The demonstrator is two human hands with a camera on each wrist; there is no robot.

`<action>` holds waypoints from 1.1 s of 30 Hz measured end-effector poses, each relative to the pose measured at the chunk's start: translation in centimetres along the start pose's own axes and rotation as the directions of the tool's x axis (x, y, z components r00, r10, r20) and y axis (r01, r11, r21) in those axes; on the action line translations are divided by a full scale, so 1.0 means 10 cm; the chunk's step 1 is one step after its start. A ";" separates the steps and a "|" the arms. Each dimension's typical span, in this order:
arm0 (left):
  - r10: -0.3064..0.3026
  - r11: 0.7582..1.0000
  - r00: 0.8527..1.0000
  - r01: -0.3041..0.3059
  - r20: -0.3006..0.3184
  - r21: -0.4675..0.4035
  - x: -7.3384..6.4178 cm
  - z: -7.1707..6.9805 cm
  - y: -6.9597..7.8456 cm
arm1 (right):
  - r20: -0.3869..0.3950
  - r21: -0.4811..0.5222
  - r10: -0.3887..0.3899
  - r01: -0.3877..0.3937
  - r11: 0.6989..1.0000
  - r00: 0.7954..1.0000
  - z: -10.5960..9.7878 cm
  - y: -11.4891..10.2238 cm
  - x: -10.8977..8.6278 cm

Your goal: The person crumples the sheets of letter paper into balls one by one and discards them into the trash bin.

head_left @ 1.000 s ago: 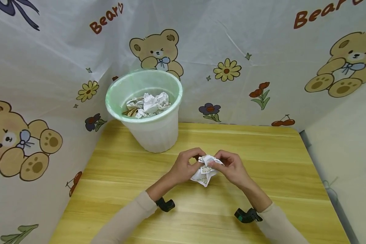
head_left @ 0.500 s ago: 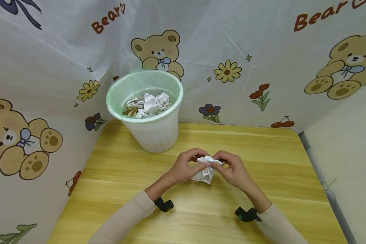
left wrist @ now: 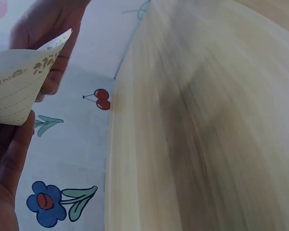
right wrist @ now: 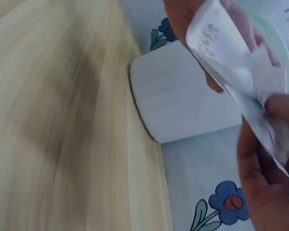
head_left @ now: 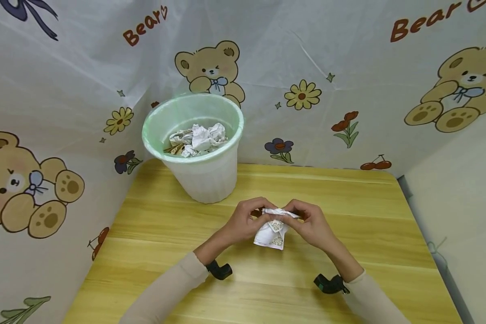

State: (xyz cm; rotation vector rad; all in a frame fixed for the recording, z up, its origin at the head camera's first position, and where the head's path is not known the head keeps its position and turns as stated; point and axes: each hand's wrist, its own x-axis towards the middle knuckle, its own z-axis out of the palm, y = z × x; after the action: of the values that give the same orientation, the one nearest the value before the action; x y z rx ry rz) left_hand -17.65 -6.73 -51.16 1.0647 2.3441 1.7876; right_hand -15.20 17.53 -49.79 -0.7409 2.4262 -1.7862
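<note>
Between the two hands is a white sheet of paper (head_left: 269, 237) with a brownish printed pattern and, in the left wrist view, dashed lines. It is folded and creased, with a flap hanging below the thumbs. My left hand (head_left: 246, 222) pinches its left side between thumb and fingers. On the other side my right hand (head_left: 312, 225) pinches it the same way, thumb in front. Both hands are above the wooden table (head_left: 348, 202). In the right wrist view the paper (right wrist: 226, 53) stands bent upward, and the right thumb presses on it. Some fingertips are hidden behind the paper.
A whitish bin (head_left: 206, 180) with a pale green rim stands at the back left of the table. Crumpled papers (head_left: 202, 137) and something brown lie inside it. A bear-printed cloth (head_left: 259, 54) hangs behind the table and along its left side.
The hands stay nearly in place while turning the paper. Its upper part has become flatter, the thumbs have come closer together, and the hanging flap has changed from pointed to squarer.
</note>
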 end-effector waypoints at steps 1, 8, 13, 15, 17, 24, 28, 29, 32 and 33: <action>-0.004 1.000 1.000 0.004 -0.006 -0.012 0.01 -0.01 0.01 | 0.021 0.065 0.013 -0.014 0.998 1.000 -0.04 0.01 -0.01; -0.045 0.992 0.999 0.041 -0.029 -0.123 0.02 -0.06 0.07 | 0.246 0.601 0.033 -0.179 0.779 0.969 -0.20 0.08 -0.07; -0.002 0.990 1.000 -0.002 -0.031 -0.142 0.03 -0.08 0.14 | 0.370 0.719 -0.038 -0.261 0.644 0.928 -0.20 0.14 -0.05; 0.019 0.989 0.999 -0.023 -0.028 -0.143 0.03 -0.07 0.16 | 0.403 0.760 -0.070 -0.291 0.581 0.913 -0.19 0.17 -0.05; 0.033 0.990 0.999 -0.036 -0.021 -0.139 0.04 -0.05 0.17 | 0.421 0.777 -0.096 -0.304 0.551 0.902 -0.17 0.19 -0.06; 0.049 0.992 0.998 -0.054 -0.042 -0.118 0.04 0.01 0.19 | 0.238 0.700 -0.026 -0.152 0.698 0.971 -0.03 0.15 -0.08; 0.068 0.994 0.994 -0.076 -0.087 -0.084 0.06 0.02 0.17 | -0.022 0.474 0.005 0.006 0.880 1.000 0.09 -0.01 -0.05; 0.066 0.994 0.993 -0.073 -0.094 -0.080 0.07 0.02 0.17 | -0.075 0.409 0.001 0.030 0.912 0.997 0.12 -0.04 -0.05; 0.032 0.995 0.994 -0.041 -0.104 -0.089 0.07 0.01 0.15 | -0.179 0.266 -0.032 0.079 0.961 0.983 0.18 -0.10 -0.02; 0.014 0.995 0.995 -0.024 -0.102 -0.099 0.07 0.00 0.14 | -0.199 0.236 -0.043 0.091 0.967 0.979 0.20 -0.10 -0.02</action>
State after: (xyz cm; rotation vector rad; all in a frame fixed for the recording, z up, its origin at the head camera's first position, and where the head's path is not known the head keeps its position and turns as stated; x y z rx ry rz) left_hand -17.41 -6.18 -49.70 1.0104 2.2773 1.9869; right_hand -14.05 15.61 -49.55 -0.6615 2.2496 -2.2278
